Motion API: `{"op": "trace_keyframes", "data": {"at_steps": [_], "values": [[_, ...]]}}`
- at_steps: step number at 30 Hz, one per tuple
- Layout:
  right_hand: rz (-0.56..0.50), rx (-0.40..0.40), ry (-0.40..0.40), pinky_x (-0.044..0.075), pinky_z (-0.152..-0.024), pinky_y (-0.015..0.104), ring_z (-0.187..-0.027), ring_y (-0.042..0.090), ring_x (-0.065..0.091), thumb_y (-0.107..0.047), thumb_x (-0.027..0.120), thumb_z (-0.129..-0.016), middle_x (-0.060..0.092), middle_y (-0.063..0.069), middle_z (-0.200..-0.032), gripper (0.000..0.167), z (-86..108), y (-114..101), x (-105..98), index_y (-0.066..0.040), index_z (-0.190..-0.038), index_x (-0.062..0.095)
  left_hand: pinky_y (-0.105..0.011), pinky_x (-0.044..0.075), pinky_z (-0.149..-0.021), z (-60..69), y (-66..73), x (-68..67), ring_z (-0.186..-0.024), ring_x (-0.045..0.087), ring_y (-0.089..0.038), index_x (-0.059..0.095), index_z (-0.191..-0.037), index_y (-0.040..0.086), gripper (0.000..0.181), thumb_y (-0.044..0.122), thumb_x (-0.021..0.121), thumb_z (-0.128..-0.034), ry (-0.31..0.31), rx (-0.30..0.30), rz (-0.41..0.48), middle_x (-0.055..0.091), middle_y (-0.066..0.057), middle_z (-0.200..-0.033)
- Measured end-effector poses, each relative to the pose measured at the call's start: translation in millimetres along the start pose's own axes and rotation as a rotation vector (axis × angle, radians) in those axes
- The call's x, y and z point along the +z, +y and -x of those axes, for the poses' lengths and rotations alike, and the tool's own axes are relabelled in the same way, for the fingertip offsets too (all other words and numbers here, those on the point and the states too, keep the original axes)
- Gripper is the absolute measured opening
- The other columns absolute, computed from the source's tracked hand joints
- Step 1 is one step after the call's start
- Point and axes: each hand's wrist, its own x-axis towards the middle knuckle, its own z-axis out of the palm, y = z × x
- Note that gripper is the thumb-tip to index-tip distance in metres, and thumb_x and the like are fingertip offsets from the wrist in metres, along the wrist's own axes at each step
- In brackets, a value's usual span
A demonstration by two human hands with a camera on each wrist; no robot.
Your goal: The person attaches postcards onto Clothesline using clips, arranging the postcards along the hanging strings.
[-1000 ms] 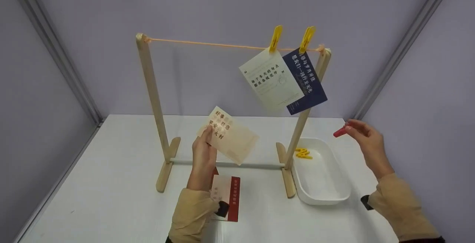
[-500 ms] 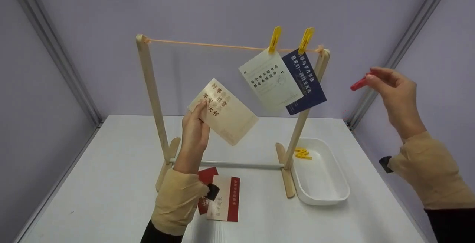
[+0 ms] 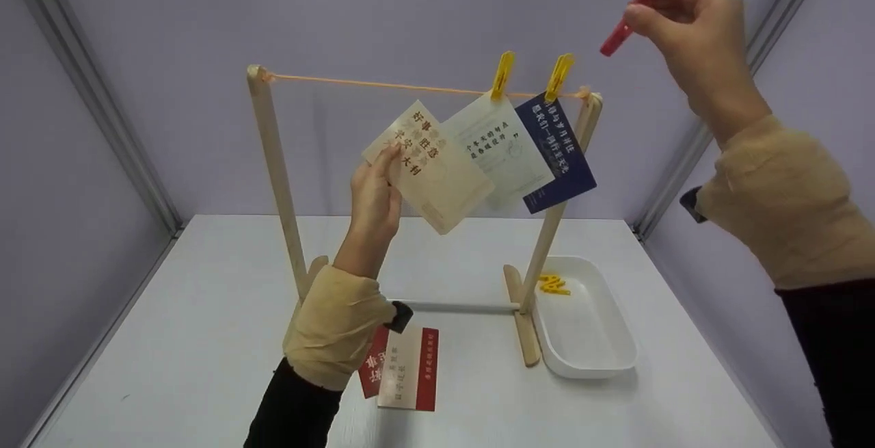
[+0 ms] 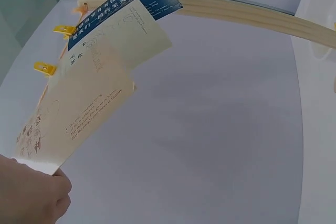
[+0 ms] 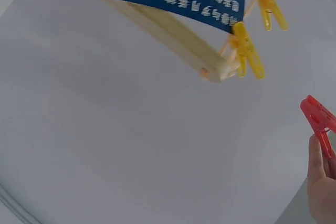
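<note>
Between thumb and fingers my left hand (image 3: 374,195) pinches a cream postcard (image 3: 444,174) with brown characters, tilted, just below the orange string (image 3: 369,83). The card overlaps part of a pale green postcard (image 3: 509,150) in the head view. That one hangs from the string by a yellow clothespin (image 3: 502,75); a dark blue postcard (image 3: 559,161) hangs beside it from a second yellow clothespin (image 3: 559,77). Up at the right, my right hand (image 3: 697,37) pinches a red clothespin (image 3: 617,37), apart from the string and cards. In the right wrist view the red clothespin (image 5: 317,119) shows at the right edge.
A wooden frame (image 3: 277,174) with two posts carries the string. Right of it stands a white tray (image 3: 618,359) holding several yellow clothespins (image 3: 552,284). A cream-and-red card (image 3: 410,373) partly covers a red card (image 3: 372,369) on the white table (image 3: 171,366).
My left hand has raised the cream postcard toward the string, now overlapping the pale green card. My right hand has lifted the red clothespin from near the tray to above string height.
</note>
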Motion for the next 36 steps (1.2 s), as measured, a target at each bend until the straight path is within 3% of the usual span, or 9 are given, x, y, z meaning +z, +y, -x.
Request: {"op": "trace_keyframes", "data": {"at_steps": [8,18,22,25,29,36], "values": [[0.001,-0.085,-0.102,0.039,-0.091,0.02,-0.1,0.015,0.053,-0.017,0.062,-0.088,0.058,0.006,-0.106,0.031,-28.1,-31.9,63.4,-0.003,-0.116,0.059,-0.027,0.041,-0.081,-12.7,-10.6,18.8,-0.089,0.053,-0.018,0.054,-0.103,-0.001,0.013,0.007,0.05,-0.0939,0.02,-0.011,0.014,0.055,-0.009,-0.095],[0.127,-0.016,-0.253,0.04,-0.088,0.017,-0.102,0.013,0.054,-0.02,0.059,-0.091,0.059,0.007,-0.113,0.035,-37.8,-37.3,124.8,-0.005,-0.122,0.055,-0.03,0.039,-0.089,-18.9,-18.2,25.8,-0.09,0.054,-0.018,0.056,-0.103,-0.001,0.013,0.004,0.051,-0.0928,0.065,-0.027,0.029,0.057,-0.008,-0.094],[0.14,-0.028,-0.263,0.042,-0.087,0.018,-0.099,0.011,0.058,-0.019,0.059,-0.091,0.062,0.007,-0.112,0.033,-35.2,-31.4,139.0,-0.004,-0.12,0.058,-0.03,0.035,-0.095,-19.2,-17.3,25.0,-0.092,0.053,-0.015,0.056,-0.098,0.001,0.008,0.004,0.05,-0.0933,0.027,-0.025,0.03,0.056,-0.005,-0.095],[0.14,-0.045,-0.244,0.042,-0.087,0.018,-0.096,0.009,0.061,-0.017,0.061,-0.089,0.064,0.006,-0.11,0.029,-33.3,-25.2,146.4,-0.005,-0.116,0.062,-0.027,0.036,-0.093,-19.9,-18.5,25.2,-0.09,0.053,-0.014,0.057,-0.095,0.002,0.009,0.003,0.048,-0.0937,0.006,-0.022,0.038,0.057,-0.004,-0.093],[0.131,-0.051,-0.204,0.044,-0.085,0.018,-0.091,0.009,0.063,-0.016,0.064,-0.087,0.066,0.005,-0.106,0.025,-31.6,-16.2,151.4,-0.008,-0.111,0.065,-0.027,0.042,-0.083,-22.5,-23.6,26.5,-0.083,0.054,-0.016,0.058,-0.094,0.0,0.008,0.001,0.05,-0.0922,0.032,-0.013,0.056,0.058,-0.007,-0.088],[0.105,-0.055,-0.142,0.047,-0.079,0.017,-0.084,0.009,0.065,-0.015,0.065,-0.085,0.066,0.006,-0.103,0.02,-30.9,-4.8,155.3,-0.008,-0.104,0.068,-0.024,0.032,-0.098,-25.9,-25.4,27.0,-0.103,0.052,-0.015,0.058,-0.096,-0.001,0.009,0.001,0.05,-0.0922,0.053,-0.023,0.041,0.059,-0.007,-0.101]]}}
